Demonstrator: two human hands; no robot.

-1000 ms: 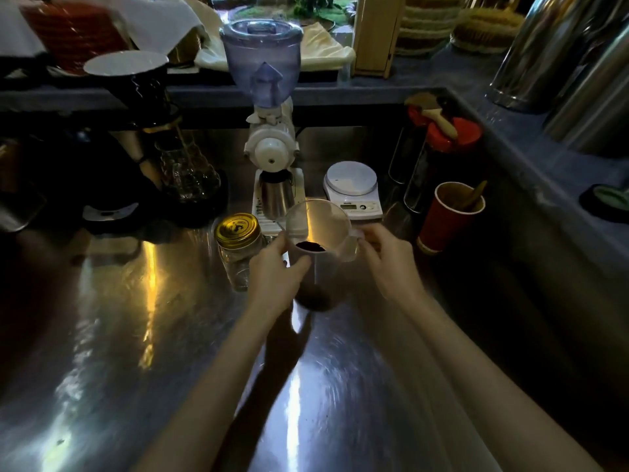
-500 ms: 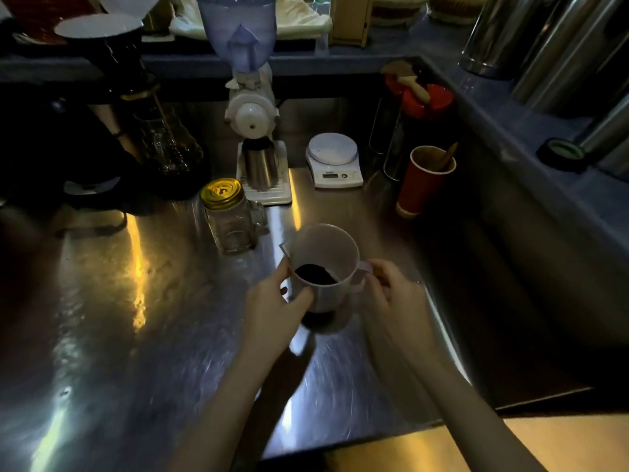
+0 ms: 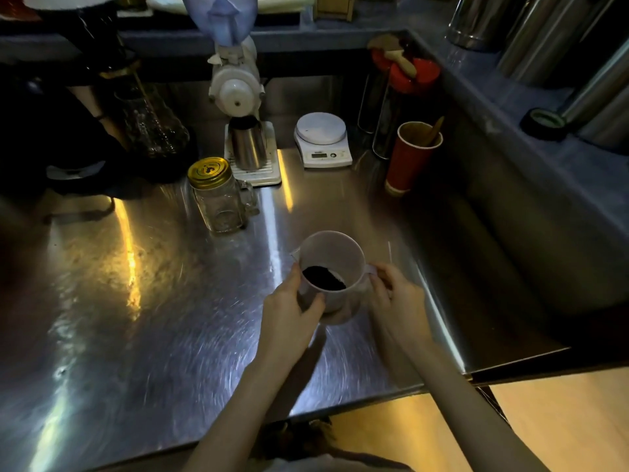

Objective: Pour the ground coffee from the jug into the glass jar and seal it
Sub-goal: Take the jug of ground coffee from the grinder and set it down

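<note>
Presently on the steel desk (image 3: 170, 301), itemised:

- Jug (image 3: 332, 267): pale plastic, upright, near the front edge of desk. Small dark heap of ground coffee (image 3: 323, 282) at the bottom.
- Left hand (image 3: 289, 311): grip closed round the jug's near-left wall, thumb at the rim.
- Right hand (image 3: 396, 294): grip pinched on the jug's handle at the right side.
- Glass jar (image 3: 221, 206): handled, empty so far as can be told, standing well apart from the jug, further back and to the left.
- Gold lid (image 3: 209, 171): seated on the jar mouth; whether screwed tight cannot be told.
- Behind: white grinder (image 3: 237, 90) with steel cup (image 3: 247, 144) beneath, small scale (image 3: 321, 139), red paper cup (image 3: 412, 155).

Risks, as judged:

- Lid not yet off; pouring impossible until removed, and both hands occupied by jug.
- Jar mouth narrower than jug; fast tilt likely to scatter grounds over desk.
- Jug close to desk edge; careless release could tip it off.
- Dim light, glare on steel; spilled grounds hard to spot.
- Grounds on the jar's thread could spoil the seal.
</note>
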